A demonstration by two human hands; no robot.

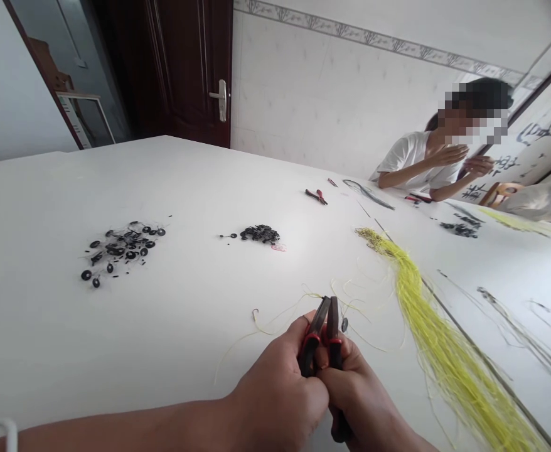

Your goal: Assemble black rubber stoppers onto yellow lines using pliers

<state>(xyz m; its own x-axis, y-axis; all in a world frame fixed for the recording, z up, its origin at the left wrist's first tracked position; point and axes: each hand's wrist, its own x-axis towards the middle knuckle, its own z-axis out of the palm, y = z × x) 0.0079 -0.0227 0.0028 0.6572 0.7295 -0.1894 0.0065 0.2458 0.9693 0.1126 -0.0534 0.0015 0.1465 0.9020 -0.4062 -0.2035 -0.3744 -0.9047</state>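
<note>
A pair of pliers [328,320] with black handles and red trim points away from me, its jaw tips slightly apart. My right hand [358,383] is closed around its handles. Against the left handle presses my left hand [275,386], also closed; what its fingers hold is hidden. At the jaw tips is a small dark piece with thin yellow line [313,295]. A black disc [344,324] hangs just right of the jaws. To the left, a fish hook [255,312] on yellow line lies on the table.
Loose black discs [129,245] lie left on the white table [186,188], with a denser black pile [260,234] farther right. A long bundle of yellow line [410,285] runs down the right. Other pliers [317,196] lie beyond. A person [411,157] sits across.
</note>
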